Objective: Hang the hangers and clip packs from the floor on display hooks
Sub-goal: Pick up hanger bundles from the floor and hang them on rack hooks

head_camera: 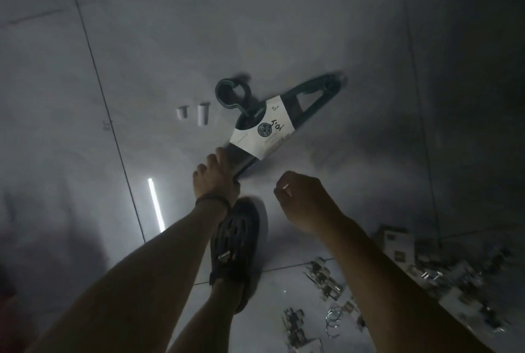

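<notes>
From the head view, the job looks far from finished. The hanger pack (262, 129), a bundle of dark hangers bound by a white paper band (255, 139), is down at the tiled floor (369, 25) and not on any display hook; no hook shows anywhere in the picture. Below and to the right of the hanger pack, well apart from it, many clip packs (322, 276) lie scattered on the floor with some loose metal rings (333, 320) among them, so all of these are left to hang. Just left of the hanger pack's hook end sit two small white cylinders (192, 113), which I judge to be no part of the task.

The left hand (216, 176) reaches out on a straight arm to the near end of the hanger pack, its fingers (211, 158) curled round that end in a firm grip. The far end of the hanger pack is blurred, and I cannot tell whether it rests on the floor or hangs just clear of it. Directly below the gripped end stands the person's dark shoe (235, 241).

The right hand (302, 200) hovers below the hanger pack, apart from it, wrist bent and fingers curled in. A pale sliver shows at the fingertips; it may be something small pinched there, but the dim light leaves that unclear.
</notes>
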{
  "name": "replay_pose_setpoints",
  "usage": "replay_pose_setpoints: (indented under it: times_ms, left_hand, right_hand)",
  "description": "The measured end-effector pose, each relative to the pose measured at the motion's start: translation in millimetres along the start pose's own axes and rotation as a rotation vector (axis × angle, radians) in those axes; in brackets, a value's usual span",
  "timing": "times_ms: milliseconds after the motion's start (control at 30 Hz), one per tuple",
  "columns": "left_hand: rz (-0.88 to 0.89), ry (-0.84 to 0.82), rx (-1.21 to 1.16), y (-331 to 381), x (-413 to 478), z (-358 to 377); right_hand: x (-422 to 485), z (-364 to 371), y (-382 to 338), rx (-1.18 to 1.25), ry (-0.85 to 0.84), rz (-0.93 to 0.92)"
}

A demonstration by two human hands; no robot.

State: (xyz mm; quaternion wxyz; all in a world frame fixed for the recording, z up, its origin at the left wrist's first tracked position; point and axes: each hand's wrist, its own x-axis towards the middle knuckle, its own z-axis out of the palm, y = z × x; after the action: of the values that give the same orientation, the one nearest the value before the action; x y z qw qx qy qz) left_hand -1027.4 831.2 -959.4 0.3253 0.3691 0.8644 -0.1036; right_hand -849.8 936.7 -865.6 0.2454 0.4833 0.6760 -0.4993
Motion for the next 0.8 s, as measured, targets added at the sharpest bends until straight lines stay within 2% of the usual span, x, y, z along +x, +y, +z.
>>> replay_pose_setpoints:
  times_ms: [133,300,400,533,700,800]
  left_hand:
    - [0.033,-0.070,-0.269,5.9,-35.0,-38.8]
    - [0.190,-0.153,-0.301,37.7,-107.8,-111.4]
    - [0.351,-0.191,-0.265,68.0,-161.0,-163.2]
    - [0.539,-0.224,-0.171,119.3,-233.0,-240.6]
    - [0.642,-0.251,-0.087,182.6,-332.7,-333.6]
    - [0.715,-0.147,-0.019,211.6,-417.0,-383.0]
  right_hand:
    - [-31.4,-26.3,3.6,0.010,0.064,-0.002]
    - [-102.5,-94.0,0.6,0.052,0.302,-0.035]
    - [-156.5,-142.1,7.5,-0.082,0.328,-0.110]
    - [-240.6,-212.7,14.7,-0.513,0.246,-0.085]
    - [-384.5,-279.2,23.5,-0.535,0.273,-0.129]
    - [-487.6,-301.0,29.7,-0.504,0.369,-0.148]
